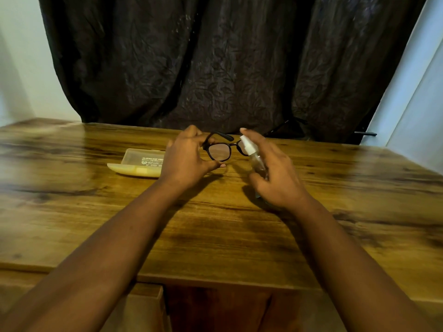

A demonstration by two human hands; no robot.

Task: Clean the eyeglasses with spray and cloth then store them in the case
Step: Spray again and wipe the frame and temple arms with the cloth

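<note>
Black-framed eyeglasses (219, 150) held above the table, clear spray bottle (254, 155) beside them, open translucent case (141, 164) left.

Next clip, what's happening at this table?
A person is holding black-framed eyeglasses up in the left hand, gripping one side of the frame. The right hand holds a small clear spray bottle, its white nozzle close to the lenses. A translucent case lies open on the wooden table. No cloth is visible.
</note>
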